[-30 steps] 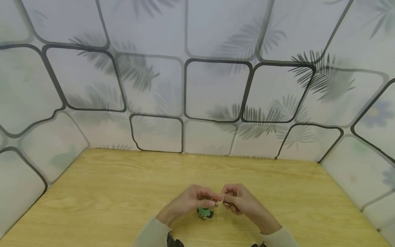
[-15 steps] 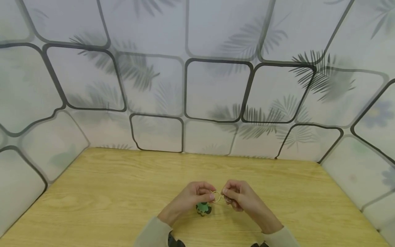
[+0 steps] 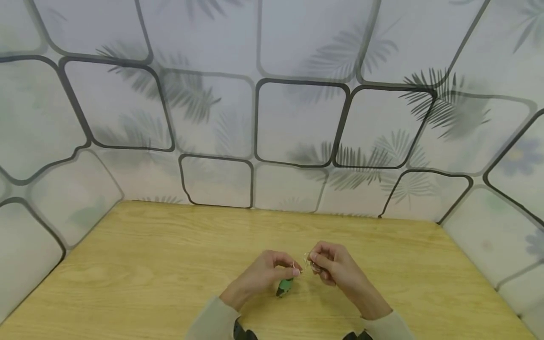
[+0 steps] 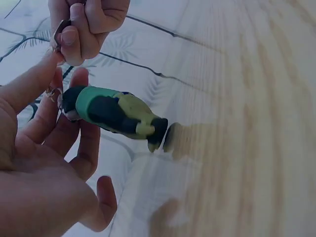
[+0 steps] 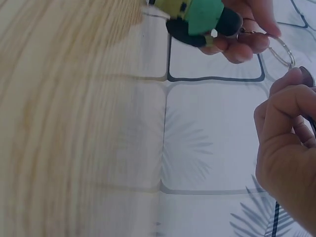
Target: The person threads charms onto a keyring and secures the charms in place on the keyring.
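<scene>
My left hand (image 3: 272, 271) pinches the metal key ring (image 5: 284, 49) between thumb and fingertips. From it, on a short chain, hangs a small green, black and yellow figurine (image 4: 118, 111), tilted below the fingers and close to the tabletop. Facing it, my right hand (image 3: 335, 264) has its fingers curled and grips a small flat metal piece (image 4: 60, 33) that looks like a key, mostly hidden in the fingers. In the right wrist view the ring reaches across to the right fingertips; whether the metal piece is threaded on it, I cannot tell.
A wood-grain tabletop (image 3: 170, 250) lies under both hands. Pale panels with dark outlines and leaf prints (image 3: 297, 123) rise at its back and sides. Light sleeves (image 3: 214, 321) cover the forearms.
The ring has turned from facing the head camera to nearly edge-on. My right hand has moved slightly up and away. The figurine has swung round so its side shows.
</scene>
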### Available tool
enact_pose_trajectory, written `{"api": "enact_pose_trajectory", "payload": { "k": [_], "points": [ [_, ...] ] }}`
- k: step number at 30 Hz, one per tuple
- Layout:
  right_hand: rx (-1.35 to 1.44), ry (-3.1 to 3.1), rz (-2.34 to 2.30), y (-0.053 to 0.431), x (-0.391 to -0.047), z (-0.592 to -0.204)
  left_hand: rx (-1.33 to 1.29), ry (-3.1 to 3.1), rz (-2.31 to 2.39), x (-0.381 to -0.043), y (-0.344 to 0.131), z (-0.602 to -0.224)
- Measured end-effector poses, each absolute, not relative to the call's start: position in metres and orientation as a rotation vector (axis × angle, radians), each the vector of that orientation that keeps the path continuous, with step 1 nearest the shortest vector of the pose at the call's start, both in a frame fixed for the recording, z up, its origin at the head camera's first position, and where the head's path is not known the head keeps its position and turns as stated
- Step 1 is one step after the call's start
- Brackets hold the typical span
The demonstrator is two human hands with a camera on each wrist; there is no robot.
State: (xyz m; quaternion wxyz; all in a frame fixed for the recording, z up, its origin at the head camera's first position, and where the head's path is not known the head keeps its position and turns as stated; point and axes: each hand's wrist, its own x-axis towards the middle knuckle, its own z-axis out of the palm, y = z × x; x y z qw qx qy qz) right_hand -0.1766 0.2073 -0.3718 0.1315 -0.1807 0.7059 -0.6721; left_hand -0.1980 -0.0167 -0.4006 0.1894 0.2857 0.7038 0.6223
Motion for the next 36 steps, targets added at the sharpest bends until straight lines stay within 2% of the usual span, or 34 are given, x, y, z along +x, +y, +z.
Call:
{"api": "enact_pose_trajectory", "payload": {
  "k": [8, 22, 36],
  "points": [
    [-0.457, 2.117, -1.921, 0.208, -0.18, -0.374, 0.726, 1.943, 1.903, -0.199, -0.012, -0.403],
    [-0.627, 2.034, -1.667, 0.207, -0.178, -0.38, 0.938, 1.811, 1.601, -0.193, -0.016, -0.394],
    [-0.537, 2.127, -1.745, 0.212, -0.178, -0.373, 0.753, 1.933, 1.665, -0.193, -0.016, -0.389]
  ]
}}
